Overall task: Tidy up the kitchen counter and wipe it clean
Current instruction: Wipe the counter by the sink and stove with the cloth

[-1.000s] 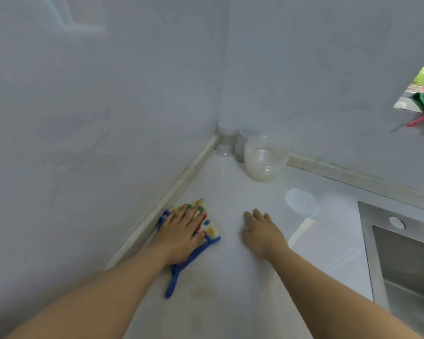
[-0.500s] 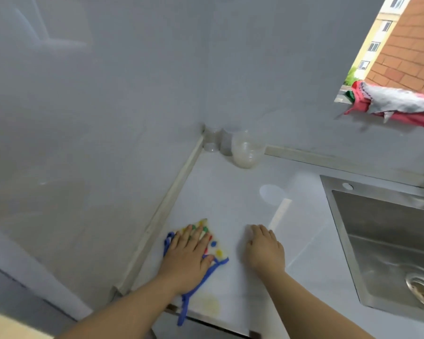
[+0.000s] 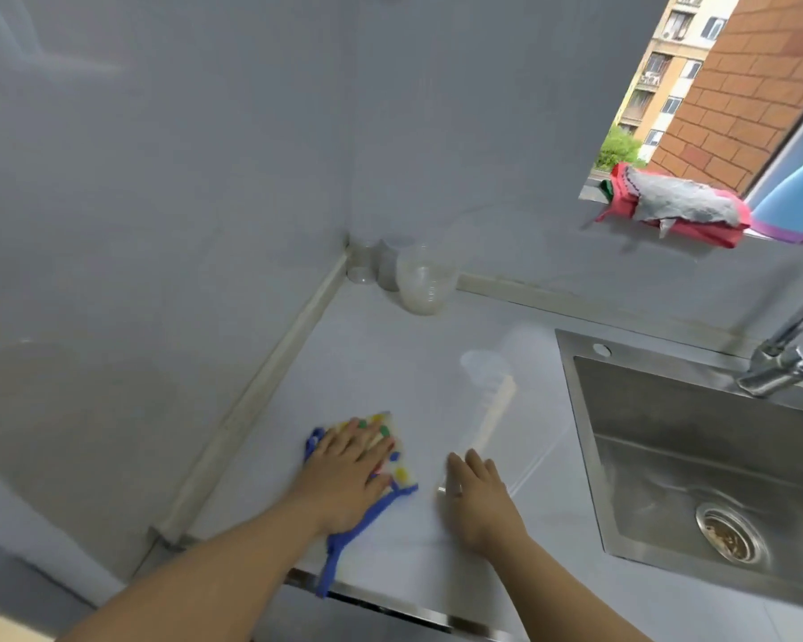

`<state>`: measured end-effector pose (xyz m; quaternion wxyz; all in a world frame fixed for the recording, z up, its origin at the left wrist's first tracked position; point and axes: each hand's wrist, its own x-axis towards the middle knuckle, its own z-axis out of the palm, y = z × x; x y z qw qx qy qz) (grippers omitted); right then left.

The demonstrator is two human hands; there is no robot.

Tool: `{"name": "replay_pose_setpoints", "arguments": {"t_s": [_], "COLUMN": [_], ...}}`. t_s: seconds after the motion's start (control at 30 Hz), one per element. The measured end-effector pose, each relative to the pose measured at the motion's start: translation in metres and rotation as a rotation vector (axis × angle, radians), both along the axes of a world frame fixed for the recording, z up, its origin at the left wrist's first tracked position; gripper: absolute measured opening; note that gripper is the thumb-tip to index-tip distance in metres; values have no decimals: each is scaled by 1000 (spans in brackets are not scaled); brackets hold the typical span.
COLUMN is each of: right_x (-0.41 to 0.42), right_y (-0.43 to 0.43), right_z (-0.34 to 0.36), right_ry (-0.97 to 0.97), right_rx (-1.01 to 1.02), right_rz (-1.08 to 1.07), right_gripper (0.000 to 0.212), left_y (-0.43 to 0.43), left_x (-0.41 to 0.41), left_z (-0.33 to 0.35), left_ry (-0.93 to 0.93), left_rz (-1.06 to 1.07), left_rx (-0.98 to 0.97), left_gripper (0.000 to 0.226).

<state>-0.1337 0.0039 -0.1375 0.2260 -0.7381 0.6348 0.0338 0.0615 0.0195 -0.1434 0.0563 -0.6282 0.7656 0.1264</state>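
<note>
1. Your left hand [image 3: 348,474] lay flat on the dotted cloth [image 3: 402,472], fingers straight and spread, pressing it onto the counter [image 3: 390,363].
2. The cloth sat near the counter's front left, close to the left wall. Its blue strap trailed over the front edge.
3. Your right hand [image 3: 478,502] rested palm-down on the bare counter just right of the cloth, not touching it, fingers straight and holding nothing.
4. A cloudy plastic cup [image 3: 423,282] stood in the back corner, with two small clear jars [image 3: 367,266] just behind it against the wall.
5. The steel sink [image 3: 668,456] was set into the counter on the right, with the tap [image 3: 779,359] at its back edge.
6. Red and grey rags [image 3: 677,208] lay bunched on the window sill above the sink.
</note>
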Motion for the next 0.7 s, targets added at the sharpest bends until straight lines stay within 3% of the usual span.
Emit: {"name": "replay_pose_setpoints", "arguments": {"t_s": [0.03,0.1,0.17,0.37,0.53,0.6,0.7], "right_x": [-4,-6,-3,1,-8,-14,-22], "right_y": [-1,-3,-1,5,28,37,42], "right_z": [-1,-3,-1,9,15,16,17], "right_ry": [20,20,22,15,-97,-70,-53], "right_rx": [1,14,7,-22,-139,-205,-239], "right_rz": [22,21,9,33,-76,-98,-128], "right_gripper": [47,50,48,47,49,46,43], "left_y": [1,7,15,50,48,52,66], "left_x": [8,20,17,-2,29,1,-61], "left_z": [2,4,8,9,7,7,8], "left_ry": [-2,21,67,56,35,49,57], "left_rz": [158,414,491,95,554,536,283], "left_rx": [-18,-3,40,73,38,40,26], "left_gripper": [92,66,60,57,59,61,61]}}
